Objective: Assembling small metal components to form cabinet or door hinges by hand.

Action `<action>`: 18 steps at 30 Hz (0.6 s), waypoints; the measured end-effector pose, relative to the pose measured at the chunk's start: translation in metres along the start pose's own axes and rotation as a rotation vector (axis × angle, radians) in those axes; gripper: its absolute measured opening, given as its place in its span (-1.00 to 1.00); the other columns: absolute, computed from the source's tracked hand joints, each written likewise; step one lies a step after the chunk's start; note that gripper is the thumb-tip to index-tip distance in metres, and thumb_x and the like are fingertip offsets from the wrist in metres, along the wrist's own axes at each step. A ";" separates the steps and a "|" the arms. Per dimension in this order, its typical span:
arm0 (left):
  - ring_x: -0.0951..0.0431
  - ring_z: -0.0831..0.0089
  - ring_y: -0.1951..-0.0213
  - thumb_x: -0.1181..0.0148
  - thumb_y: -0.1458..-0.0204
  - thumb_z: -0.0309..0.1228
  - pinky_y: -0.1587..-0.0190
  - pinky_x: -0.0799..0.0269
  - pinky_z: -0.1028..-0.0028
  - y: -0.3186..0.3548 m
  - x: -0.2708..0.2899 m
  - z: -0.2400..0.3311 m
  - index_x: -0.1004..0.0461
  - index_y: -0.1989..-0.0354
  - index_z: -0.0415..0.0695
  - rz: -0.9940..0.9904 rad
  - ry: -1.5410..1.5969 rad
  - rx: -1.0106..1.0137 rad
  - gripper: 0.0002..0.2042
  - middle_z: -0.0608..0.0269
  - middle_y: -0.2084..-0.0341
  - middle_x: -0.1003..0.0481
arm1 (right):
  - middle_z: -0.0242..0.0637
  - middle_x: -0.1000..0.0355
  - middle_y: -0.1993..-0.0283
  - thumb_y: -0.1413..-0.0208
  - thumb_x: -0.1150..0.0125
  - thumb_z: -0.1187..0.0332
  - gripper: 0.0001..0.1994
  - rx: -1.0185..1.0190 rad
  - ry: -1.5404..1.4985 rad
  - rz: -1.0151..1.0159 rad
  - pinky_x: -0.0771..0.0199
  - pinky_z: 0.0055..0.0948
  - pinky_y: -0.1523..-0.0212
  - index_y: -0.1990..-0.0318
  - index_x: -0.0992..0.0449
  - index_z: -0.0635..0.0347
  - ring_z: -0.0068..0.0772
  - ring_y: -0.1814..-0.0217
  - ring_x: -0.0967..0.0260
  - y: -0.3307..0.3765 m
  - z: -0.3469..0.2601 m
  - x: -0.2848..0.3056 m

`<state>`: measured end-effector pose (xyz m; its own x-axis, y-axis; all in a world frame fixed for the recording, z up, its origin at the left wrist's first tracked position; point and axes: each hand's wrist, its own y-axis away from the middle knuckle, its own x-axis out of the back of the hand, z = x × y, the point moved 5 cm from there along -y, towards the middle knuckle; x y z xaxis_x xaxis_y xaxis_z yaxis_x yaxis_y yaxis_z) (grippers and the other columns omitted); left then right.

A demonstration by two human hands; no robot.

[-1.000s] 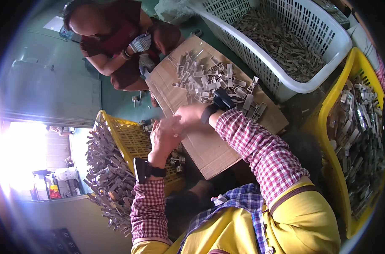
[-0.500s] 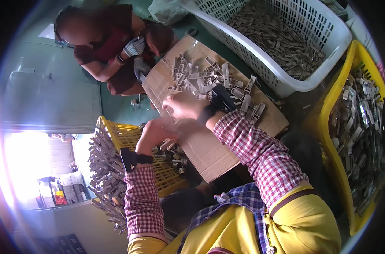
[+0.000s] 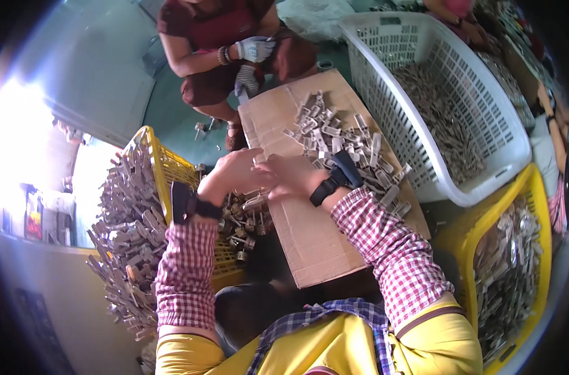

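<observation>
My left hand [image 3: 234, 172] and my right hand [image 3: 297, 177] meet over the left edge of a cardboard sheet [image 3: 319, 240]. The fingers of both are closed together. A small pale piece [image 3: 259, 159] shows at the fingertips; its kind is too small to make out. Beyond my right hand, loose metal clips [image 3: 325, 131] lie heaped on the cardboard, some by my wrist. Below my left hand, more metal fittings [image 3: 239, 228] with round ends are piled beside the cardboard. Dark straps with small black blocks sit on both my wrists.
A white basket [image 3: 415, 119] of metal strips stands at the far right, with a yellow basket [image 3: 537, 256] of metal parts nearer. Another yellow basket [image 3: 165, 159], heaped with metal clips, stands at left. Across the cardboard, a person in striped gloves [image 3: 254, 49] crouches.
The view has turned, so the cardboard and baskets appear shifted. My hands have come closer together, their fingers now overlapping at the cardboard's left edge.
</observation>
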<state>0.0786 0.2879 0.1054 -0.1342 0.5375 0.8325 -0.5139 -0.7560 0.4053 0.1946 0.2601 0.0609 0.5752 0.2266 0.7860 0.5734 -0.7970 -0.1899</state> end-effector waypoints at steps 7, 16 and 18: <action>-0.51 0.25 0.10 -0.34 0.22 -0.11 -0.14 -0.23 0.10 0.051 -0.013 0.009 -0.45 0.04 -0.06 0.677 -0.439 -0.182 -0.47 0.17 0.22 -0.52 | -0.28 -0.55 0.18 0.25 -0.43 0.28 -0.51 -0.005 -0.554 -0.567 -0.31 -0.41 0.00 0.06 -0.52 0.16 -0.42 0.12 -0.42 -0.063 0.016 -0.004; -0.56 0.11 0.26 -0.28 0.26 0.07 0.16 -0.46 0.26 -0.007 0.021 -0.043 -0.56 0.12 0.00 0.208 -0.002 0.110 -0.46 0.08 0.33 -0.57 | -0.17 -0.36 -0.10 0.12 -0.40 0.31 -0.39 -0.011 -0.408 -0.034 -0.39 -0.36 -0.08 -0.14 -0.34 0.21 -0.27 -0.12 -0.36 -0.038 0.027 0.015; -0.57 0.13 0.26 -0.30 0.29 0.10 0.19 -0.45 0.25 -0.018 0.027 -0.062 -0.58 0.19 -0.05 0.144 0.107 0.153 -0.45 0.04 0.37 -0.57 | -0.19 -0.36 -0.08 0.08 -0.37 0.40 -0.46 0.093 -0.174 0.144 -0.44 -0.33 -0.03 -0.11 -0.35 0.19 -0.16 -0.07 -0.40 -0.031 0.007 0.016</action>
<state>0.0317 0.3393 0.0977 -0.2907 0.4501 0.8443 -0.3493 -0.8715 0.3443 0.1898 0.2922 0.0755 0.7419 0.2137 0.6355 0.5249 -0.7748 -0.3523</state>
